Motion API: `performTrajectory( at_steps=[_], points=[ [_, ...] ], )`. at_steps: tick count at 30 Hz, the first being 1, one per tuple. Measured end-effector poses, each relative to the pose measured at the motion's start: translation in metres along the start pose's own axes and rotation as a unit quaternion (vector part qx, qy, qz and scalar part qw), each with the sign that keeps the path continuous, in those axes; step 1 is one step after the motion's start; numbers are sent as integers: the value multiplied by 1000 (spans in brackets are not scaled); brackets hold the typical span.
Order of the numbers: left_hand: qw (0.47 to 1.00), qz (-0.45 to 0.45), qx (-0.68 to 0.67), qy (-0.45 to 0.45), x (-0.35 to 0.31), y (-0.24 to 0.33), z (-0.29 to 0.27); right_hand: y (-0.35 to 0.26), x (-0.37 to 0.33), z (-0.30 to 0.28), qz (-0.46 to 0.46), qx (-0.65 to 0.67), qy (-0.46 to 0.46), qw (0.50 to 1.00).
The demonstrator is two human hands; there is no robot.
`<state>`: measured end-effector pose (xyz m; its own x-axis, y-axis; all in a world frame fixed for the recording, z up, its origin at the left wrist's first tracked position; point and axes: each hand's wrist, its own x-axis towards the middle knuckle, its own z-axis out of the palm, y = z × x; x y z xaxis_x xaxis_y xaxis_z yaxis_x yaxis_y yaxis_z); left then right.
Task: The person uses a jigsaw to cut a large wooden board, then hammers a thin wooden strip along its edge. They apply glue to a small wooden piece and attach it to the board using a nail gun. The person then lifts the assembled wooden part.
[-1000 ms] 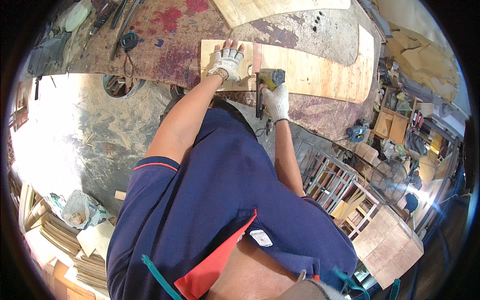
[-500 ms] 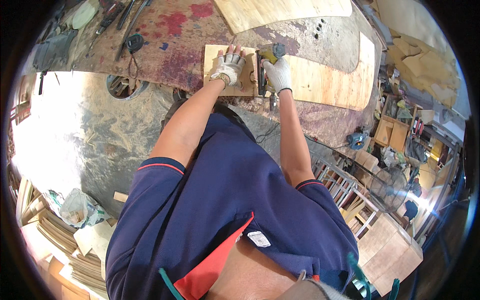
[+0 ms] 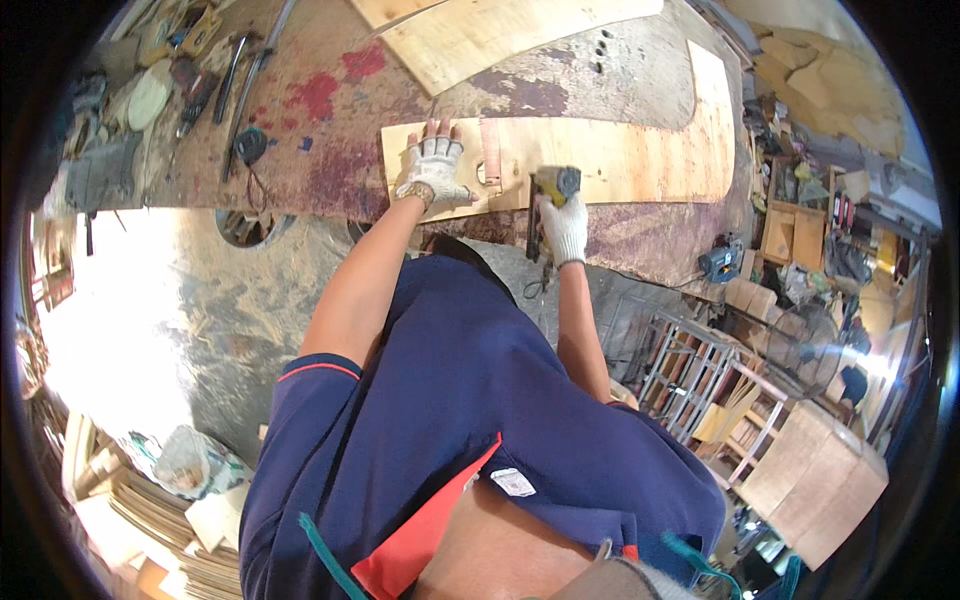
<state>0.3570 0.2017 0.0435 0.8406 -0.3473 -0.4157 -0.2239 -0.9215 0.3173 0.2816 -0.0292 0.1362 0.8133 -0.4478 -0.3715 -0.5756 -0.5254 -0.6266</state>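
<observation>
My left hand (image 3: 435, 172), in a fingertip-less white work glove, lies flat with fingers spread on the left end of a light plywood piece (image 3: 630, 160). That piece runs right along the near table edge and curves away from me at its far right. A narrow reddish strip (image 3: 491, 140) crosses it beside a dark-edged knot or hole. My right hand (image 3: 567, 228), gloved too, is wrapped round a yellow and black nail gun (image 3: 558, 182). The nail gun is at the near edge of the plywood, right of the strip; whether it touches the wood I cannot tell.
Another curved plywood piece (image 3: 500, 48) lies farther back on the stained worktable (image 3: 330, 160). A tape measure (image 3: 250, 146), a drill (image 3: 188, 95) and long dark tools lie at the left. Below the near edge is a round bin (image 3: 247, 228). A blue power tool (image 3: 718, 262) sits at the right.
My right hand has drawn the nail gun away from the strip, toward me, uncovering the strip and the knot or hole. My left hand stays on the plywood. The whole view has shifted.
</observation>
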Motion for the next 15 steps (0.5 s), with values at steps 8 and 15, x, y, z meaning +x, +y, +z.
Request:
performTrajectory(
  at_steps=[8, 15],
  points=[
    [981, -27, 14, 189, 27, 10, -14, 70, -61, -37, 100, 93, 32, 990],
    [983, 10, 48, 175, 61, 8, -25, 91, -78, -51, 139, 90, 107, 980]
  ],
)
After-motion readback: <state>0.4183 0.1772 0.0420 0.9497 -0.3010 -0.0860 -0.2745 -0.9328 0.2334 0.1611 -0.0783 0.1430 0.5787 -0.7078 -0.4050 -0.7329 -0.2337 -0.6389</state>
